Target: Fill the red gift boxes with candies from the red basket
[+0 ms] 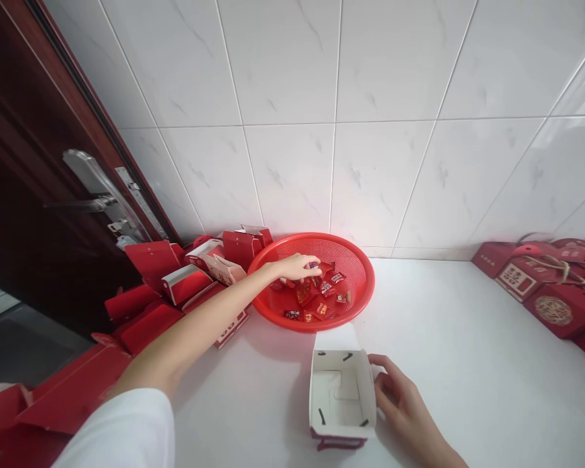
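My left hand [297, 266] reaches into a red plastic mesh basket [363, 286]. Its fingers pinch a small wrapped candy [314, 265] with a bluish wrapper, partly hidden by the fingertips. Several red-wrapped candies [306, 294] lie loose in the basket under and around that hand. In front of the basket stands an open paper gift box [344, 413], white inside with black ribbon ends showing at its corners; I see nothing else in it. My right hand [402, 403] grips the box's right wall, its fingers curled at the side and near the rim.
Red gift boxes [190, 286], several with lids up, crowd the table's left side. More red boxes [560, 305], closed and tied with cord, are stacked at the right. A tiled wall [292, 169] backs the white table [433, 325]. A dark door with a metal handle [95, 201] stands left.
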`<state>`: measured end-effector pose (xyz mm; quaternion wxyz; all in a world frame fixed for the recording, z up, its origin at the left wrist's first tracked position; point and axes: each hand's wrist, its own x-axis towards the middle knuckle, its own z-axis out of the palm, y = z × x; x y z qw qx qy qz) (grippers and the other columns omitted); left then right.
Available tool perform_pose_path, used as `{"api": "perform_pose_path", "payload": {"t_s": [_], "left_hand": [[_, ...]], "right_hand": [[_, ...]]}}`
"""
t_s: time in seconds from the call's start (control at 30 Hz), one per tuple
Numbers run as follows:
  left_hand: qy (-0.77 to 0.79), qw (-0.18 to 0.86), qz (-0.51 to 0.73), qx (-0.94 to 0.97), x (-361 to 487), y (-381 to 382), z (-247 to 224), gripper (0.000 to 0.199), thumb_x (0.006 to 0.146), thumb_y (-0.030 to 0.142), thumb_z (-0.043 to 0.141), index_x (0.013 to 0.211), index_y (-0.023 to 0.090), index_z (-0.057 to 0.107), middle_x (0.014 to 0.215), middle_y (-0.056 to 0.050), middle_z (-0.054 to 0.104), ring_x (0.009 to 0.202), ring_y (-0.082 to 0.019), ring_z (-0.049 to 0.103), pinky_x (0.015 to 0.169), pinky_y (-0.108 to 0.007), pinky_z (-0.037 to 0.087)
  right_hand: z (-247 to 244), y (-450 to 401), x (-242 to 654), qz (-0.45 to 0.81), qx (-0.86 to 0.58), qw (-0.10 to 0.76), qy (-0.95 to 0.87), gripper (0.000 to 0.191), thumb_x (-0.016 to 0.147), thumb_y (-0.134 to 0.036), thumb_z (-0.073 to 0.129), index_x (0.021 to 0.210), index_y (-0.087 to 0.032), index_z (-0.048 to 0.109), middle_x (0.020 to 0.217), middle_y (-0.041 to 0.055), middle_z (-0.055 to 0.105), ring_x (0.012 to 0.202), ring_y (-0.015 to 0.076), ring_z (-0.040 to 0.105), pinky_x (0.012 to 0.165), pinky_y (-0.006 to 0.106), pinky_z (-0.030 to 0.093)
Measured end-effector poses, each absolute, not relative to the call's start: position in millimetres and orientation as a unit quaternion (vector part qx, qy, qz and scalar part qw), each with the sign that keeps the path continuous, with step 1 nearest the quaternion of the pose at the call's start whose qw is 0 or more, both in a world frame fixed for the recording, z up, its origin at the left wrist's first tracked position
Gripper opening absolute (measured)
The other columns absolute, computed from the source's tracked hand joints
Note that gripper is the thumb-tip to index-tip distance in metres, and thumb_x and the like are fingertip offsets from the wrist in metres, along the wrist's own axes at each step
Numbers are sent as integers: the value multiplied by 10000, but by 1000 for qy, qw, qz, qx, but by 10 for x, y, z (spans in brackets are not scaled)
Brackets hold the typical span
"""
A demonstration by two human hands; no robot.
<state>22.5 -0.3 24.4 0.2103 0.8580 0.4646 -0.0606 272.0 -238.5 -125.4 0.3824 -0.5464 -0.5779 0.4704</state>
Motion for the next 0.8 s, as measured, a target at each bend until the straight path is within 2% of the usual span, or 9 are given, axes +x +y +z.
{"api": "perform_pose_path", "payload": {"t_s": [0.1, 0.2, 0.3, 0.4, 0.5, 0.57, 0.67, 0.8], "left_hand": [[472, 210, -58, 854, 198, 15, 268, 455, 979, 432, 441, 1372, 223, 534, 1163, -76, 720, 915, -188, 713, 659, -230, 522], [464, 196, -80, 860, 183, 12, 292, 329, 922, 353, 545, 1191, 211, 672, 1085, -61, 742, 950, -190, 696, 754, -228, 513], [453, 189, -138, 860, 179, -40, 287, 247, 829, 400, 665, 982, 219, 735, 983, -42, 757, 921, -204, 690, 767, -244, 507], [447, 189, -227, 844, 207, -151, 217, 305, 666, 490, 793, 682, 196, 712, 777, -61, 741, 786, -246, 684, 688, -292, 512], [442, 182, -283, 831, 268, -281, 106, 403, 549, 480, 861, 471, 192, 590, 598, -70, 673, 661, -256, 655, 630, -321, 505], [438, 173, -284, 835, 306, -342, 54, 440, 543, 465, 866, 432, 198, 535, 544, -62, 634, 645, -256, 644, 612, -321, 495], [423, 168, -256, 853, 331, -358, 59, 395, 652, 446, 808, 480, 200, 552, 568, -45, 635, 661, -241, 644, 613, -308, 477], [418, 154, -169, 879, 316, -289, 181, 239, 773, 424, 733, 745, 201, 651, 829, -46, 714, 813, -235, 666, 681, -295, 460]], "right_hand": [[-1276, -2384, 2731, 467, -541, 391, -581, 467, 927, -569, 563, 1211, -201, 607, 635, -25, 540, 583, 163, 493, 519, 253, 399], [-1276, -2388, 2733, 460, -541, 394, -583, 469, 916, -573, 579, 1204, -205, 616, 626, -26, 547, 584, 166, 504, 532, 259, 410], [-1262, -2394, 2727, 460, -552, 389, -576, 494, 910, -604, 572, 1207, -211, 612, 623, -31, 542, 583, 170, 507, 535, 264, 409], [-1249, -2397, 2724, 467, -553, 382, -575, 496, 910, -611, 566, 1206, -215, 612, 623, -34, 540, 577, 167, 496, 532, 264, 404], [-1243, -2396, 2727, 466, -549, 384, -578, 481, 919, -589, 567, 1210, -208, 609, 625, -32, 540, 582, 164, 492, 539, 263, 400], [-1237, -2395, 2726, 466, -547, 387, -578, 482, 918, -583, 570, 1214, -204, 605, 629, -28, 542, 586, 165, 491, 541, 264, 398], [-1220, -2399, 2718, 466, -553, 385, -573, 500, 905, -614, 570, 1197, -209, 608, 630, -30, 537, 590, 170, 490, 548, 269, 394], [-1191, -2407, 2712, 460, -557, 380, -578, 512, 910, -634, 549, 1191, -209, 596, 630, -34, 518, 603, 175, 487, 562, 275, 386]]}}
